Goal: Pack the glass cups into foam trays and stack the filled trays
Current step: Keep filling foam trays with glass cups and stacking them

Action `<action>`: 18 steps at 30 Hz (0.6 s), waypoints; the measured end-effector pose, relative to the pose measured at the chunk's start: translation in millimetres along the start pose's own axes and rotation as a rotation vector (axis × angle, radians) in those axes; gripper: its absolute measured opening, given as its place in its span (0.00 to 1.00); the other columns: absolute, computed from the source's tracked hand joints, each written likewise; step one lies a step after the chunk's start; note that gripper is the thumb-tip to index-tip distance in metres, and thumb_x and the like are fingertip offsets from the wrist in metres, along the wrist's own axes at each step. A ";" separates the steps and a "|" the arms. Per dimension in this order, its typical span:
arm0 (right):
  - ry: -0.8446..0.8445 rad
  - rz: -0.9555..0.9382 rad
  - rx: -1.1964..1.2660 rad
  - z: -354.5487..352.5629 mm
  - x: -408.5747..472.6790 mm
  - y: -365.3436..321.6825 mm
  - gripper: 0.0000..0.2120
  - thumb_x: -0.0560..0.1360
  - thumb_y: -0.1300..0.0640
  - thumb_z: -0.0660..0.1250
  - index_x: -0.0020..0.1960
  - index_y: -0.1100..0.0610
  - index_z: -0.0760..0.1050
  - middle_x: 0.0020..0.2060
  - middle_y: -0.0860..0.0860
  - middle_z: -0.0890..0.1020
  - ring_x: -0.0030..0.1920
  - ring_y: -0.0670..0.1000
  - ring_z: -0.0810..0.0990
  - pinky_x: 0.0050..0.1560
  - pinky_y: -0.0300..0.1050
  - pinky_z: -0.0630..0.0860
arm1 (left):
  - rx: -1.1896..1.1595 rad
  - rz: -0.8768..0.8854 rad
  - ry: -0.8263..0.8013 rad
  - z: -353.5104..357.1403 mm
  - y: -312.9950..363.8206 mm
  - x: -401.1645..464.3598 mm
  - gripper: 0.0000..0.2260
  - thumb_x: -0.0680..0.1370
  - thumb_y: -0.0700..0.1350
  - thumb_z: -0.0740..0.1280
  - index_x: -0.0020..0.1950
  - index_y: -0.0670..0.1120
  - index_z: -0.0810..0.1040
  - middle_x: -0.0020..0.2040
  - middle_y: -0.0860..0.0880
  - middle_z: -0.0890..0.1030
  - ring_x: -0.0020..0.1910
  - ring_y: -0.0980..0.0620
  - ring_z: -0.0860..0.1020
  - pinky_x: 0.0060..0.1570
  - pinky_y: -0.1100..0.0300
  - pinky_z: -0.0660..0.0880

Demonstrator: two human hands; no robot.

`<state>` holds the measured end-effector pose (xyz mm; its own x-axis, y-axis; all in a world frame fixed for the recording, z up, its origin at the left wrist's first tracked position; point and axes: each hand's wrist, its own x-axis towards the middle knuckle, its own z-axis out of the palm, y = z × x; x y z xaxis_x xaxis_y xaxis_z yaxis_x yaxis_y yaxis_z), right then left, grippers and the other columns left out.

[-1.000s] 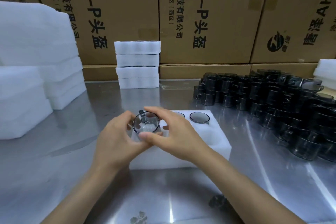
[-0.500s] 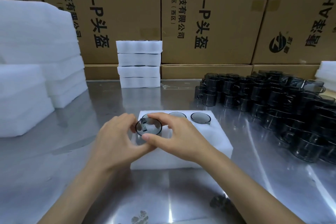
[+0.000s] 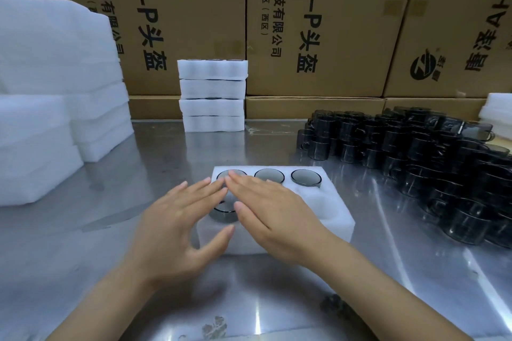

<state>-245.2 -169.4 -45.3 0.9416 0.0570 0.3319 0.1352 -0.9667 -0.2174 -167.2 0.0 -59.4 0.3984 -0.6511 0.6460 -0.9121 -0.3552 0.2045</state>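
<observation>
Both flat hands, left hand and right hand, press a smoked glass cup into the foam tray, grip wide; cartons behind read "4.0-P头盔".

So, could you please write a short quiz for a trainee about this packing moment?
1. True or false: the left hand and the right hand lie flat, with straight fingers, over the front-left cup.
2. How many cups fill the back row of the foam tray?
3. Where do the loose glass cups wait? A) beside the foam tray on its right, B) on the stack of filled trays, C) in a carton.

Key: 1 true; 2 three; 3 A.
</observation>
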 end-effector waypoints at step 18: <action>0.321 0.339 0.602 -27.7 3.4 39.2 0.16 0.80 0.49 0.57 0.66 0.48 0.74 0.63 0.42 0.76 0.62 0.41 0.72 0.63 0.39 0.67 | 0.017 0.152 0.046 17.7 -4.8 -6.1 0.20 0.73 0.57 0.63 0.60 0.48 0.79 0.60 0.55 0.77 0.59 0.55 0.75 0.63 0.46 0.68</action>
<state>-245.2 -214.1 -27.3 0.8382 -0.3831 0.3882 0.0857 -0.6104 -0.7874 -163.5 -6.2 -77.3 0.2504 -0.6672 0.7016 -0.9598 -0.2659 0.0897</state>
